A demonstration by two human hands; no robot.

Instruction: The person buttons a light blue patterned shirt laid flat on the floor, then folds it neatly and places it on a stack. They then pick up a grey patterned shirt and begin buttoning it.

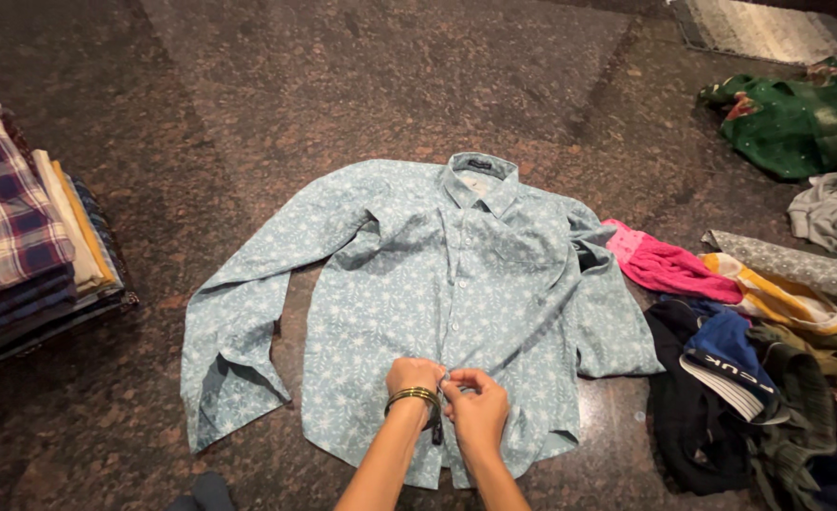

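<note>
Your left hand (416,378) and right hand (476,405) pinched front placket of pale blue floral cotton shirt (418,284), flat on polished granite floor (248,85). Risk: fabric bunching, misaligned buttoning.

The left hand (413,377) and right hand (476,407) cover the shirt (418,284) placket where they meet, so what the fingertips pinch cannot be told. The folded stack (21,237) runs off the left edge; the loose clothing pile (769,378) is cut by the right and bottom edges. A dark item (205,494) at the bottom edge stays unidentifiable.
</note>
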